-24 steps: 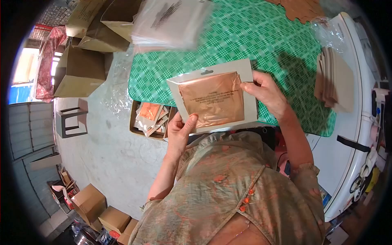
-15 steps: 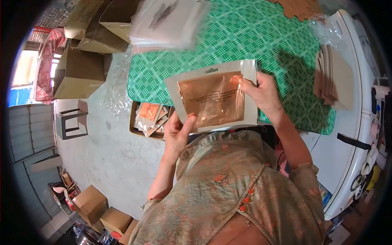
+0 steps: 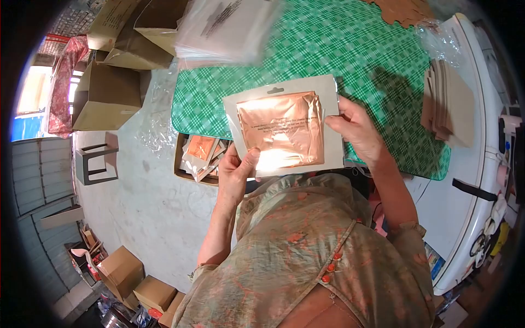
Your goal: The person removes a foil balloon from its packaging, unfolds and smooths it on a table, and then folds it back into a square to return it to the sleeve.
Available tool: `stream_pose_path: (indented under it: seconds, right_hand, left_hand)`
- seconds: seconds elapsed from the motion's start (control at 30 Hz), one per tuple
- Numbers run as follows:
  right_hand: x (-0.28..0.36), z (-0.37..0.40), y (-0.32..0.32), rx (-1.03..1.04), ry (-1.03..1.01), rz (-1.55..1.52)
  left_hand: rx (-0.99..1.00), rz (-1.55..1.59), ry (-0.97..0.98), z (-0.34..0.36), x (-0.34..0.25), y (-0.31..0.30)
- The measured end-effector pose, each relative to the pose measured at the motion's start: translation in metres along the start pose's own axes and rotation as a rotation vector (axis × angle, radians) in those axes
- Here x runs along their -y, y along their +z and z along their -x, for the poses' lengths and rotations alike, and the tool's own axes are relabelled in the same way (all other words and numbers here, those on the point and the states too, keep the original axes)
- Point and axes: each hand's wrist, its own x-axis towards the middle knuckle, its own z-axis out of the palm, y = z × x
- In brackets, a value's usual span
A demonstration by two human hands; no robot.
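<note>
Between your left hand (image 3: 236, 174) and right hand (image 3: 360, 134) | you hold a card-backed packet (image 3: 283, 131) by both sides | glare whitens its copper-coloured wrapper (image 3: 280, 123)

Open tablecloth (image 3: 322, 44) lies between the plastic sleeves (image 3: 224, 33) and, seemingly, the card stack (image 3: 445, 104).

Green plaid table, stacked with bags

The table (image 3: 328, 49) wears a green and white plaid cover. Loosely piled clear bags (image 3: 227, 27), the top one printed in dark lettering, lie at its far left. Upright-looking cards (image 3: 456, 104), beige and brown, overlap its right edge in a fanned stack.
</note>
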Motion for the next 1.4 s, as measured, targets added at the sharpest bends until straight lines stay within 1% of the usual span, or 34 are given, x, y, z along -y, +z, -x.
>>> stream_pose_path:
  seconds: [0.27,0.77,0.97,1.17,1.27,1.37,1.4]
  right_hand:
    - [-0.005,-0.001,0.001,-0.006,0.033,-0.079]
    - [-0.006,0.0,-0.003,0.029,0.074,-0.078]
    - [-0.006,-0.005,-0.001,0.062,0.093,-0.029]
    - [-0.008,-0.007,0.007,0.059,0.061,-0.097]
    - [-0.014,-0.009,0.01,0.044,0.002,-0.093]
    - [-0.012,-0.011,0.007,0.001,0.109,-0.129]
    - [-0.007,-0.011,0.005,0.013,0.129,-0.097]
  left_hand:
    - [0.023,-0.054,-0.01,0.0,-0.003,-0.004]
    - [0.043,-0.081,0.007,0.002,-0.005,-0.011]
    - [0.044,-0.066,0.004,0.002,-0.008,-0.014]
    - [0.051,-0.051,0.018,0.002,-0.01,-0.013]
    - [0.0,-0.07,-0.012,0.002,-0.011,-0.013]
    - [-0.004,-0.041,-0.013,-0.001,-0.001,-0.017]
    - [0.001,-0.026,-0.012,-0.001,0.0,-0.018]
